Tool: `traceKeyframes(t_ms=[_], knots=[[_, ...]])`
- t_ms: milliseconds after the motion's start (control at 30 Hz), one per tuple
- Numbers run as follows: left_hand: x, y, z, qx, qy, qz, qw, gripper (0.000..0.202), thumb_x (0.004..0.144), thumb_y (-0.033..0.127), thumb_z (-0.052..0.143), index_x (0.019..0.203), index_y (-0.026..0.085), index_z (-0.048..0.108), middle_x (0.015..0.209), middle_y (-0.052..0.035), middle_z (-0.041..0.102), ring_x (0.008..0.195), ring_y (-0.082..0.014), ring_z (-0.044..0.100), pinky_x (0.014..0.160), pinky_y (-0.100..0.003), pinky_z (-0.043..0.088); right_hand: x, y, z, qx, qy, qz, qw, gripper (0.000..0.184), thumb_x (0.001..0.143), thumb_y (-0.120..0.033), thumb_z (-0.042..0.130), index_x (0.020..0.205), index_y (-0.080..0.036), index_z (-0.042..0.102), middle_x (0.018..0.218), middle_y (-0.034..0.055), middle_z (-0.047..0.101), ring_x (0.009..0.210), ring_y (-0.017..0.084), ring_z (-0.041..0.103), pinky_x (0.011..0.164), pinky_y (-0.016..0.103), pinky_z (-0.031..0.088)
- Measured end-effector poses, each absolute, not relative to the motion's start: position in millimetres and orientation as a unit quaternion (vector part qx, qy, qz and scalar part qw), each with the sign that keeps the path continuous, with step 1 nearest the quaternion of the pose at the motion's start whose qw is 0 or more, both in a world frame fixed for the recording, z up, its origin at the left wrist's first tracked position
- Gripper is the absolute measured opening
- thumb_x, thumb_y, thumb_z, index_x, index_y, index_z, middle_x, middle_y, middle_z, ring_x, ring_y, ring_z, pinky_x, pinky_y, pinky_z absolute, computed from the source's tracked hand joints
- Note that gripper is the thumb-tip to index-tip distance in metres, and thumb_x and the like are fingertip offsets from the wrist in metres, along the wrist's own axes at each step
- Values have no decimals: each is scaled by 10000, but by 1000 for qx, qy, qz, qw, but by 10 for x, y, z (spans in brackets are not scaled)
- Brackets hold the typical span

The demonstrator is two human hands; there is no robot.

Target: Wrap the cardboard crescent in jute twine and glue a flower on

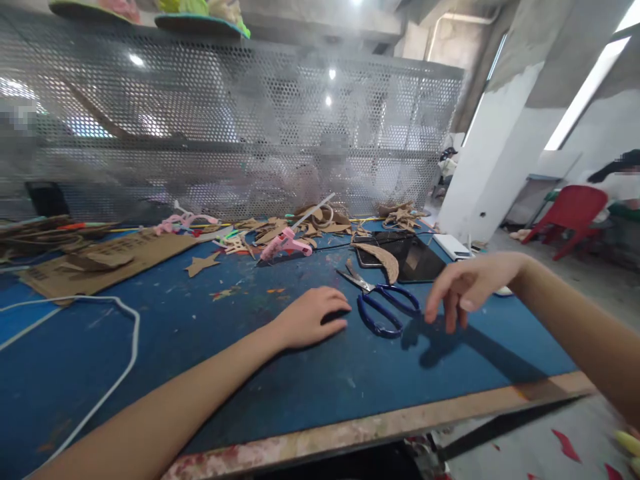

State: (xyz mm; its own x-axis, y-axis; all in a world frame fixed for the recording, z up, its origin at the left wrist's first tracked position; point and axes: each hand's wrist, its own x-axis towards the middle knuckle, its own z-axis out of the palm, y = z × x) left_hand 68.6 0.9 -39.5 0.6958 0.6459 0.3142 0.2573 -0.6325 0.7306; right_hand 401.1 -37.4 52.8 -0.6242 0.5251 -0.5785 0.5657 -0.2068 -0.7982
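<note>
My left hand [314,317] rests on the blue tabletop [280,393], fingers loosely stretched out and holding nothing. Just right of it lie blue-handled scissors [381,308], their blades parted and pointing away to the left. My right hand [467,290] hovers above the table beside the scissors' handles, with bent fingers apart and nothing in them; its shadow falls below. Beyond the scissors, a crescent-shaped cardboard piece [383,259] lies partly over a dark tablet [417,257]. A pink glue gun [286,245] with a white glue stick stands farther back.
Cardboard scraps [310,223] run along the perforated metal screen [250,133]. At left lie a cardboard sheet [115,260], a cardboard star [202,265], another pink glue gun [183,220] and a white cable [134,333]. A white box [451,247] sits back right. A person sits beyond the red chair [570,213].
</note>
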Motion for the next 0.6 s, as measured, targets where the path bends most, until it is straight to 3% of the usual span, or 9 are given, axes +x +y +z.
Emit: traceKeyframes(t_ms=[167, 333, 467, 600], knots=[[662, -7, -417, 923, 208, 190, 263, 310, 851, 302, 585, 1143, 252, 677, 1284, -108, 616, 1208, -297, 536, 1053, -434, 343, 3442, 268, 389, 432, 712, -548, -69, 320, 772, -325, 674, 1037, -147, 667, 1007, 87, 702, 890, 154, 667, 796, 271, 512], [617, 16, -406, 942, 199, 163, 215, 331, 872, 274, 560, 1186, 195, 631, 1297, -134, 598, 1213, -291, 527, 1059, -451, 346, 2861, 729, 91, 349, 818, -447, -93, 282, 863, -388, 532, 934, -144, 654, 865, 55, 692, 784, 144, 641, 705, 254, 504], [565, 55, -462, 961, 180, 147, 149, 360, 873, 301, 567, 1215, 191, 575, 1293, -102, 601, 1199, -257, 533, 1039, -423, 382, 2548, 782, -153, 340, 862, -359, -110, 201, 862, -295, 519, 830, -155, 660, 793, 39, 669, 733, 147, 595, 705, 264, 446], [545, 169, -751, 970, 142, 184, 74, 355, 906, 444, 538, 1174, 213, 569, 1244, -57, 640, 1155, -220, 564, 993, -348, 423, 2408, 740, -410, 358, 887, -252, -147, 170, 863, -203, 478, 831, -164, 640, 811, 53, 652, 752, 168, 564, 714, 289, 397]])
